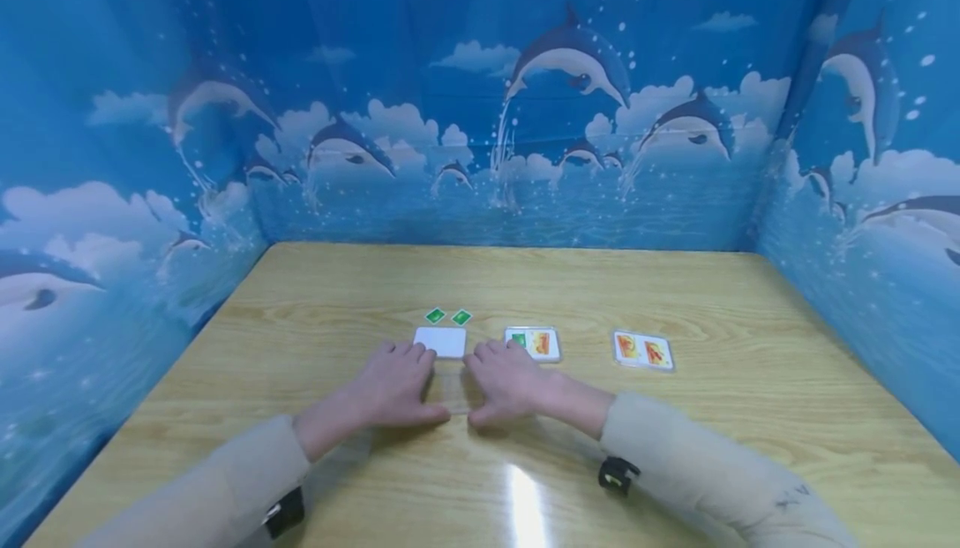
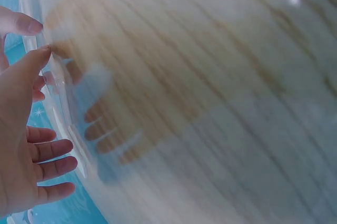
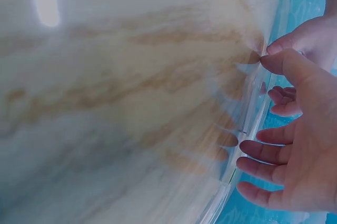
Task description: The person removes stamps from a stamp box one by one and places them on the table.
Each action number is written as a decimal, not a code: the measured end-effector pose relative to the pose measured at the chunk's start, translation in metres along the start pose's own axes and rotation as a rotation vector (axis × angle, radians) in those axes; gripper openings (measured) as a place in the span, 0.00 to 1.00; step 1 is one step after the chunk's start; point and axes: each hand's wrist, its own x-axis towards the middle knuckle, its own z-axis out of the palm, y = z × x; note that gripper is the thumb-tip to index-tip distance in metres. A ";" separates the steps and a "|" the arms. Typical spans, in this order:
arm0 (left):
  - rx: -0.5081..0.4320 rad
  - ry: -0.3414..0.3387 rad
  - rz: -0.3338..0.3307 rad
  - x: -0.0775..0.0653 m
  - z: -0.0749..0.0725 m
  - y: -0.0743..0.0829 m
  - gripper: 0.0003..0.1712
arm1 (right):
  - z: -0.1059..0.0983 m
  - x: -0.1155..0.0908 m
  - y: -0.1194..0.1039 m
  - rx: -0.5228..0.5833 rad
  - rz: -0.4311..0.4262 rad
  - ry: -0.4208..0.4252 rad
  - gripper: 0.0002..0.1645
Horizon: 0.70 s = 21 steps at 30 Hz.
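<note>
Both hands lie on the wooden table on either side of a clear flat plastic piece [image 1: 452,396], thumbs near its front edge. My left hand [image 1: 393,385] is at its left, fingers extended and spread, with fingertips close to a blank white card [image 1: 440,343]. At its right is my right hand [image 1: 504,383], fingers also loosely extended, overlapping the lower left of a clear-framed card [image 1: 543,344] with green and orange pictures. In the left wrist view the thumb tip [image 2: 43,51] meets the tabletop at the clear piece. Two small green picture tiles [image 1: 435,315] lie beyond the white card.
Farther right lies another clear-framed card [image 1: 643,350] with two orange pictures. A blue dolphin-print curtain [image 1: 480,114] surrounds the table [image 1: 720,448] at the back and sides. Light glares off the front of the tabletop.
</note>
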 end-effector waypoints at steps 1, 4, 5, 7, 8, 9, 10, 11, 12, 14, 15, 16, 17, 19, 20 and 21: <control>-0.003 -0.001 0.009 0.000 0.001 0.000 0.40 | 0.000 0.001 0.000 -0.007 -0.003 0.000 0.46; -0.016 -0.001 0.039 0.000 0.003 -0.001 0.40 | 0.001 0.003 0.000 -0.021 -0.009 -0.001 0.45; -0.020 -0.003 0.048 0.000 0.003 -0.002 0.39 | 0.001 0.003 -0.001 -0.023 -0.010 -0.003 0.45; -0.026 -0.005 0.063 0.000 0.004 -0.001 0.38 | 0.001 0.004 -0.001 -0.030 -0.012 -0.004 0.44; -0.026 -0.006 0.068 0.000 0.004 -0.001 0.38 | 0.001 0.004 -0.001 -0.030 -0.014 -0.004 0.44; -0.024 -0.007 0.072 0.000 0.004 -0.001 0.37 | 0.001 0.005 -0.001 -0.029 -0.016 -0.005 0.44; -0.023 -0.009 0.075 0.000 0.003 -0.001 0.37 | 0.001 0.005 -0.001 -0.032 -0.018 -0.005 0.43; -0.020 -0.011 0.077 0.000 0.003 0.000 0.37 | 0.001 0.005 -0.001 -0.037 -0.021 -0.006 0.43; -0.018 -0.012 0.077 0.000 0.004 0.000 0.37 | 0.001 0.006 -0.001 -0.040 -0.024 -0.006 0.42; -0.015 -0.012 0.079 0.000 0.004 0.000 0.36 | 0.000 0.006 0.000 -0.046 -0.028 -0.009 0.39; -0.015 -0.011 0.079 0.001 0.004 0.000 0.36 | 0.000 0.007 0.001 -0.046 -0.030 -0.009 0.38; -0.016 -0.009 0.081 0.001 0.004 0.000 0.36 | 0.000 0.007 0.001 -0.048 -0.032 -0.008 0.37; -0.015 -0.006 0.083 0.001 0.004 0.000 0.37 | 0.001 0.007 0.001 -0.048 -0.035 -0.008 0.36; -0.017 0.000 0.088 0.001 0.003 0.000 0.37 | 0.001 0.008 0.002 -0.047 -0.040 -0.005 0.34; -0.017 0.004 0.090 0.000 0.003 0.000 0.37 | 0.001 0.008 0.002 -0.046 -0.042 -0.003 0.34; -0.019 0.010 0.092 0.000 0.003 0.000 0.37 | 0.001 0.007 0.002 -0.043 -0.043 0.000 0.34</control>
